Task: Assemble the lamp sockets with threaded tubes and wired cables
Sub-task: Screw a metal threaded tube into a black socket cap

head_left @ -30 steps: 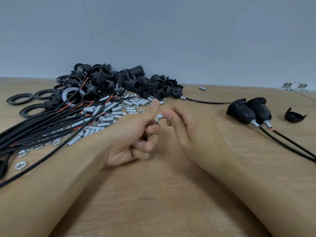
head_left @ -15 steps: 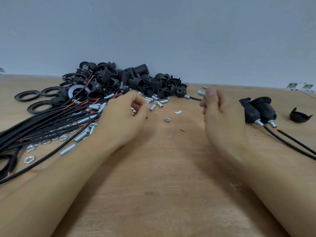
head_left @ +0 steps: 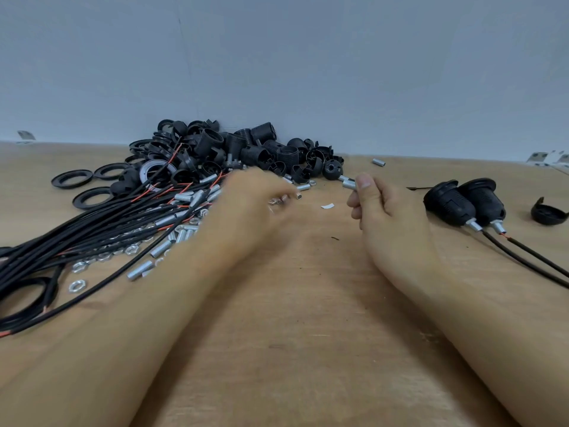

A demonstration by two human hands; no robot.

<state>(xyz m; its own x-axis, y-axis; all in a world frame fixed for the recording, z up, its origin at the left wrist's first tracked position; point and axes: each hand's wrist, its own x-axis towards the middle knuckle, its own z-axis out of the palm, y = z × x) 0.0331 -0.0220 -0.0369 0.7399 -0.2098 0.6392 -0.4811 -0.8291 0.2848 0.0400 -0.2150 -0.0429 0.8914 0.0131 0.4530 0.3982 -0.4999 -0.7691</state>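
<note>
A wooden table (head_left: 308, 349) fills the near and middle ground and runs back to a pale wall. On its left a long bundle of black wired cables (head_left: 77, 229) fans from the near left edge toward the far centre, where it meets a heap of black lamp socket parts (head_left: 246, 149) against the wall. Flat black rings (head_left: 72, 179) lie to the far left of that heap. On the right, two assembled sockets (head_left: 465, 201) lie side by side, touching, each with a metal tube and a cable trailing to the near right; a loose black cap (head_left: 546, 212) sits just right of them. The right hand (head_left: 378, 208), raised at centre right, pinches a short threaded tube (head_left: 349, 184) between thumb and curled fingers. The left hand (head_left: 252, 201) is blurred over the scattered silver threaded tubes (head_left: 184, 211) and nuts (head_left: 77, 285); I cannot tell whether it grips anything.
</note>
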